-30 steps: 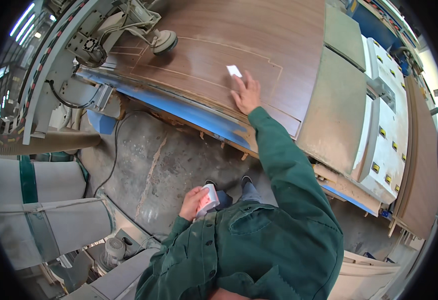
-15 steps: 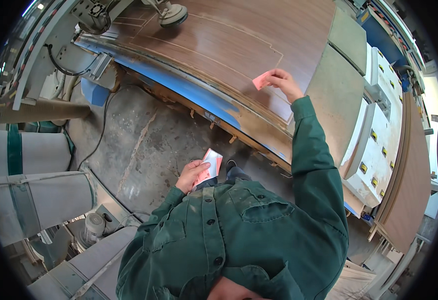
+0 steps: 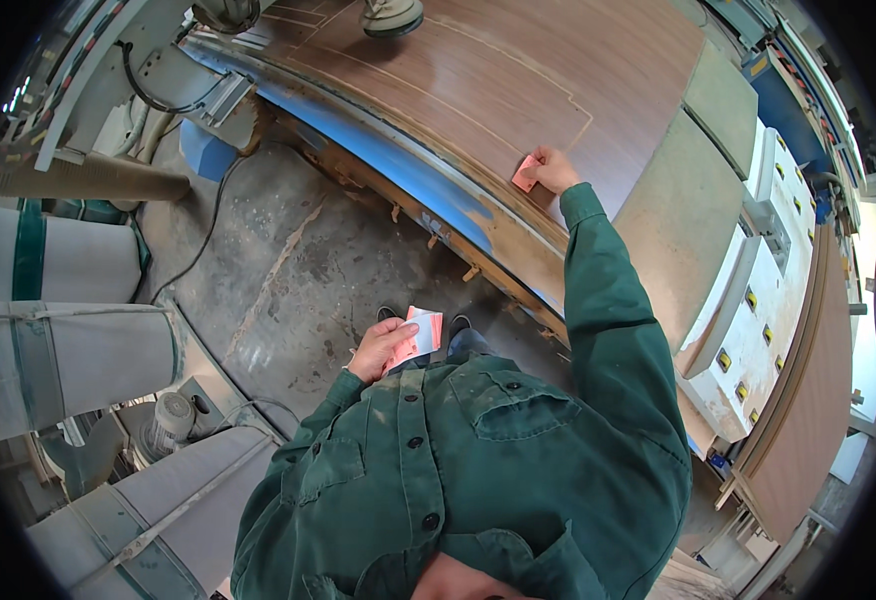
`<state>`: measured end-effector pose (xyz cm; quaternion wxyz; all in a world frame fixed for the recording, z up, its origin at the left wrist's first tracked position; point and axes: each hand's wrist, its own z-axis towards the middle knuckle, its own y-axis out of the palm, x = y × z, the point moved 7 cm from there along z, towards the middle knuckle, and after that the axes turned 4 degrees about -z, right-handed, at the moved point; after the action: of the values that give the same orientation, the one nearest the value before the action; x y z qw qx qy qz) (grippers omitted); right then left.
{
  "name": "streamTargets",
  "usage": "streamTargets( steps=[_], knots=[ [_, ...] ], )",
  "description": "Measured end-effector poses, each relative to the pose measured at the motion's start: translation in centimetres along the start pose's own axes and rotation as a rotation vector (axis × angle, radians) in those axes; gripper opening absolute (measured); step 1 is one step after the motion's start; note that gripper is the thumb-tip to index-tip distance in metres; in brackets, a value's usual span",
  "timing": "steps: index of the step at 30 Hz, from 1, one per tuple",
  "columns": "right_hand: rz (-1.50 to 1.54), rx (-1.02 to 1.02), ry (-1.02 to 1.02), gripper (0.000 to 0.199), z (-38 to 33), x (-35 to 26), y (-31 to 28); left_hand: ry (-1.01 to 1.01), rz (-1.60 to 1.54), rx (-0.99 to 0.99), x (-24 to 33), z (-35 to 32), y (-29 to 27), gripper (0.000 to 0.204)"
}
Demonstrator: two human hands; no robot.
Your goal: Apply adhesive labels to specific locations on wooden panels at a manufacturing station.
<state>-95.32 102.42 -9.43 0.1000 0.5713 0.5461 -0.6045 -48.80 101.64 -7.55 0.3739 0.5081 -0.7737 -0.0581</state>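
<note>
Right hand up in the upper middle of the frame, fingers pinching a small pink label flat against the brown wood-grain panel near its edge. Left hand lower centre, fingers gripping a pink-and-white label stack over the concrete floor.

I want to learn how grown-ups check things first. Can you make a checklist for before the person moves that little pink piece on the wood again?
1. Right hand has the small pink piece at its fingertips: ok.
2. Pink piece lies against the brown wood-grain panel, near its front edge: ok.
3. Left hand grips the pink-and-white stack of slips close to the body: ok.
4. Panel around the right hand is free of other loose things: ok.
5. Round machine head at the panel's far end is well apart from the hand: ok; whether it is running: cannot tell.
6. Feet on the concrete floor: mostly hidden, cannot tell.
</note>
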Motion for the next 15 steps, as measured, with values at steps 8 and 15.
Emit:
streamTargets(
  steps=[8, 15],
  knots=[
    [-0.481, 0.303, 0.001, 0.038, -2.3, -2.6, -0.6, 0.005, 0.045, -0.03, 0.3, 0.4, -0.2, 0.011],
    [-0.428, 0.409, -0.009, 0.04, -3.3, -3.7, -1.6, 0.009, -0.002, -0.042, 0.1, 0.9, -0.5, 0.012]
  ],
)
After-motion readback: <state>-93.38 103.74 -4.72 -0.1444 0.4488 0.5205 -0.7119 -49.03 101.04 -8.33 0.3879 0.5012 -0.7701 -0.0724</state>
